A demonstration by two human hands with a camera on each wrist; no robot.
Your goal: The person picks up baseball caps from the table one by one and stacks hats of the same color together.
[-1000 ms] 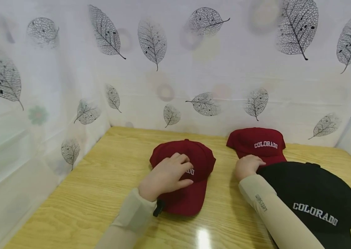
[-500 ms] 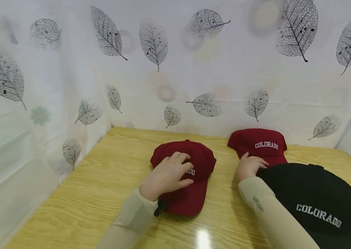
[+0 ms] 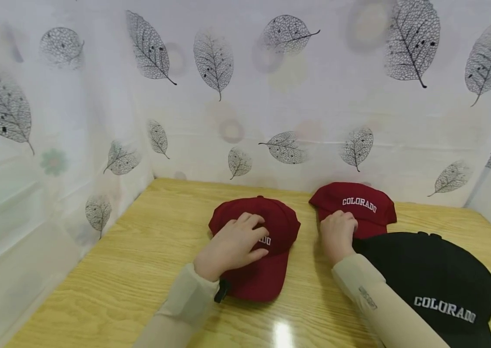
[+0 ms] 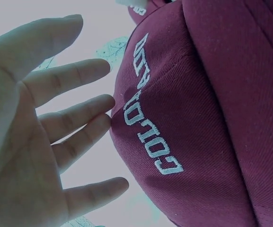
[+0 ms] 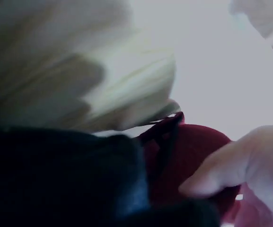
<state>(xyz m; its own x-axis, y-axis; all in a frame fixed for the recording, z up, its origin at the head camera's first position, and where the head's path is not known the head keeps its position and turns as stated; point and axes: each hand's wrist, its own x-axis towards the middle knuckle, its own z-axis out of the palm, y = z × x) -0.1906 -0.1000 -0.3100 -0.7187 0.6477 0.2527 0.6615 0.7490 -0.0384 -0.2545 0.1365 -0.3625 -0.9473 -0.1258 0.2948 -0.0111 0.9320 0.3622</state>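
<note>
My left hand (image 3: 232, 245) is over a dark red cap (image 3: 267, 280) marked with white lettering. In the left wrist view its fingers (image 4: 74, 118) are spread and fairly straight beside the cap's front panel (image 4: 174, 104), with fingertips near or touching the cloth. Farther back, my right hand (image 3: 339, 234) grips the brim of a second red cap (image 3: 358, 200) reading COLORADO. The right wrist view has the thumb (image 5: 212, 177) on the red cloth (image 5: 188, 151), with the other fingers partly hidden. A black COLORADO cap (image 3: 428, 275) sits just right of my right forearm, which overlaps it.
The wooden table (image 3: 141, 270) carries all the caps. Behind and to the left hangs a white curtain (image 3: 210, 159) with a leaf print, close to the back edge. The black cap lies in front of the far red one and partly hides its brim.
The far red cap has shifted slightly left and turned, its lettering now slanting down to the right. My right hand's fingers have curled in at its brim. The left hand has stayed put.
</note>
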